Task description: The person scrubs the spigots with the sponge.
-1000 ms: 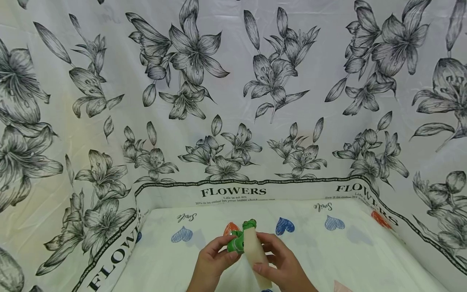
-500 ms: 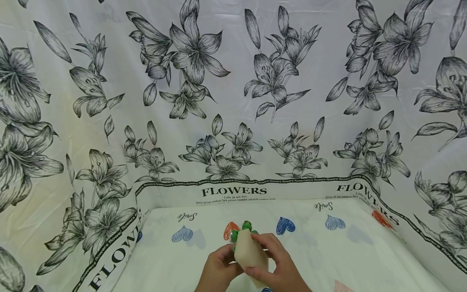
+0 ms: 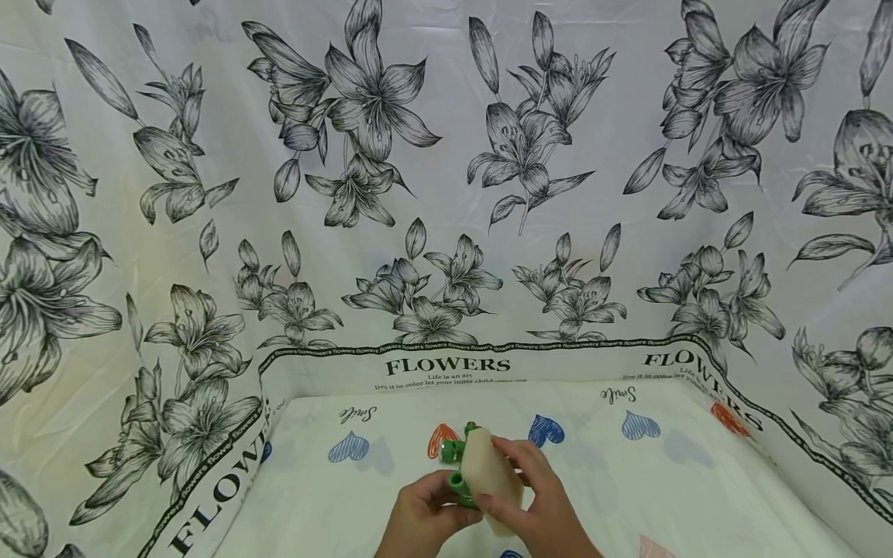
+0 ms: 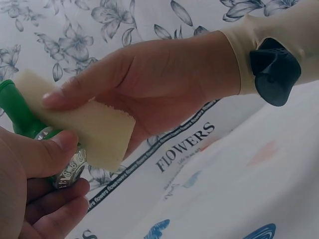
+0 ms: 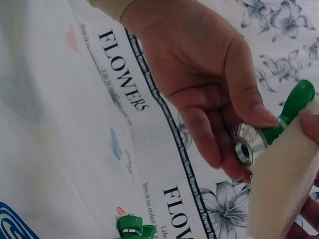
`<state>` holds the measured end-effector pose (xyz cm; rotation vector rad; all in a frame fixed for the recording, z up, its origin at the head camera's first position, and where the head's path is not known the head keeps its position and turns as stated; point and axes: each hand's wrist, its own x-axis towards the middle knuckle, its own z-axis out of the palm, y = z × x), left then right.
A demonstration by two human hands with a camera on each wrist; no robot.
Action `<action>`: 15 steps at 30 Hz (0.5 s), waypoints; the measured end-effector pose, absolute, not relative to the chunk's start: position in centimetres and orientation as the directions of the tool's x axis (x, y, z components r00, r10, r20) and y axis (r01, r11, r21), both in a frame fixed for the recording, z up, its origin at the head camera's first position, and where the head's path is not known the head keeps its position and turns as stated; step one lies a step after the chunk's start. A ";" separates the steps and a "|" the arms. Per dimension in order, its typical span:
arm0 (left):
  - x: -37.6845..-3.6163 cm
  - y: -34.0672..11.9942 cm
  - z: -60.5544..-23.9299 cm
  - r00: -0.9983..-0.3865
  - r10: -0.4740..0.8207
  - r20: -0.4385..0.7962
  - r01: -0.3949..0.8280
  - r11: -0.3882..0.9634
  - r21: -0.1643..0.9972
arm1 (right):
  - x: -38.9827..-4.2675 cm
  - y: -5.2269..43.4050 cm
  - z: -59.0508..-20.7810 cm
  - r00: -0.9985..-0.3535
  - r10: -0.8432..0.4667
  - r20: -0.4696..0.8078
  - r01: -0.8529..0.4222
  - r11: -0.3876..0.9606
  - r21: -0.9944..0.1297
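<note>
My left hand (image 3: 422, 508) pinches a green, tube-like piece (image 3: 460, 490) between thumb and fingers. In the right wrist view its silver, patterned flared end (image 5: 249, 144) has a round hole, and a curved green tube rises behind. My right hand (image 3: 540, 500) grips a cream sponge block (image 3: 491, 474), thumb on the near side. The sponge lies against the green piece, covering part of it. Another green piece with a silver band (image 5: 132, 226) shows low in the right wrist view; whether it rests on the cloth is unclear.
A white cloth (image 3: 314, 496) with printed hearts covers the surface under my hands. Behind and to both sides hangs a flower-printed curtain (image 3: 446, 186) with a FLOWERS border. A dark wrist camera (image 4: 275, 72) sits on my right sleeve.
The sponge has turned, showing its broad face and swinging left, then a little right again. My left hand has shifted slightly right and down, and the green piece has turned, showing its open tube end.
</note>
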<state>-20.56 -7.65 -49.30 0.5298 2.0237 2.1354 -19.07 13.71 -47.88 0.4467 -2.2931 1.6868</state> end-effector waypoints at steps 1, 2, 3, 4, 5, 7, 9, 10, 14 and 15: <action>-20.5 -7.7 -49.3 -0.920 0.356 0.162 0.142 -0.083 0.986 | -19.1 13.8 -47.8 -0.927 -0.074 0.368 -0.373 0.283 -0.883; -20.5 -7.7 -49.2 -0.916 0.363 0.170 0.148 -0.087 0.985 | -19.1 13.8 -47.8 -0.931 -0.059 0.359 -0.360 0.292 -0.886; -20.5 -7.7 -49.2 -0.912 0.370 0.178 0.154 -0.093 0.984 | -19.2 13.9 -47.8 -0.934 -0.046 0.353 -0.351 0.298 -0.888; -20.5 -7.7 -49.2 -0.910 0.374 0.181 0.156 -0.097 0.983 | -19.2 13.9 -47.8 -0.937 -0.037 0.349 -0.343 0.302 -0.889; -20.5 -7.7 -49.2 -0.908 0.376 0.184 0.158 -0.100 0.982 | -19.3 13.9 -47.8 -0.938 -0.031 0.345 -0.338 0.304 -0.891; -20.6 -7.7 -49.2 -0.906 0.380 0.186 0.161 -0.098 0.982 | -19.4 14.0 -47.8 -0.940 -0.030 0.340 -0.333 0.300 -0.894; -20.5 -7.8 -49.2 -0.904 0.382 0.190 0.165 -0.099 0.981 | -19.5 14.1 -47.9 -0.941 -0.032 0.338 -0.332 0.296 -0.896; -20.5 -7.8 -49.2 -0.904 0.384 0.191 0.165 -0.098 0.981 | -19.6 14.1 -47.9 -0.940 -0.030 0.341 -0.333 0.302 -0.893; -20.5 -8.1 -49.2 -0.895 0.397 0.203 0.177 -0.102 0.979 | -19.9 14.4 -48.1 -0.935 0.011 0.354 -0.331 0.324 -0.886; -20.5 -8.1 -49.2 -0.893 0.403 0.202 0.175 -0.103 0.979 | -20.0 14.5 -48.2 -0.934 0.027 0.355 -0.327 0.331 -0.885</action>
